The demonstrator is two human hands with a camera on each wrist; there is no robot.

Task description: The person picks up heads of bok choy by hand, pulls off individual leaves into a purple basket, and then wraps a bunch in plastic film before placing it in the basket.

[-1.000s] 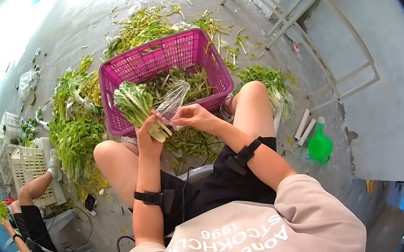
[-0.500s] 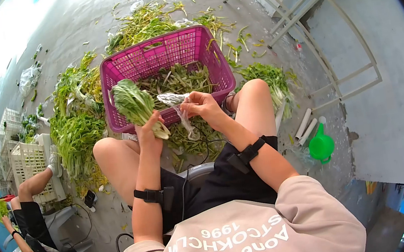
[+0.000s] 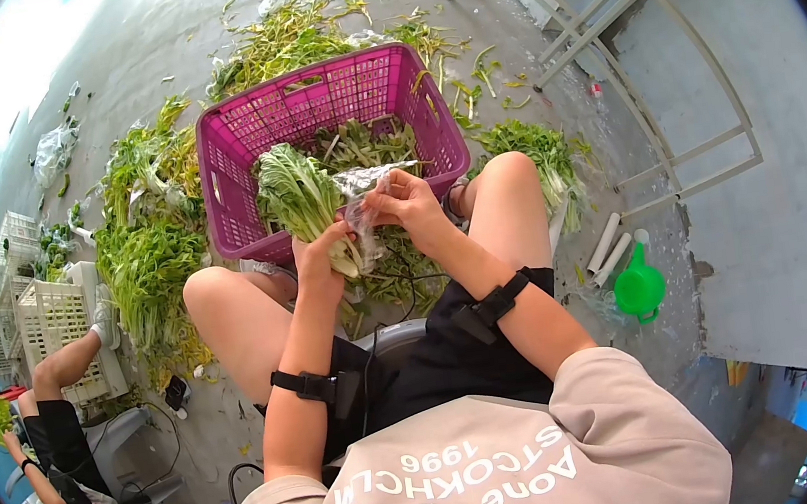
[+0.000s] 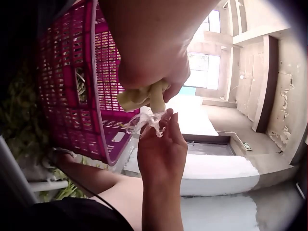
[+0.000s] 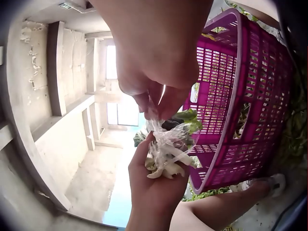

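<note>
My left hand (image 3: 320,258) grips the greens (image 3: 299,186) round the stems (image 3: 349,257); bunch slants, leaves away from me, over the near rim of the crate (image 3: 344,98). My right hand (image 3: 406,205) pinches clear film (image 3: 364,178) just right of the bunch, also over the crate's near rim.

Step in hand, as judged: bringing film onto the stems. To do well: grip firmly enough that stems don't fan, spare the leaves, draw film flat and taut before wrapping; it may cling to itself.

Views: right wrist shows film bunched across the stem ends, unclear from the head. Left wrist hides the bunch's leaves; head shows them, plus trimmings (image 3: 375,141) inside the crate.
</note>
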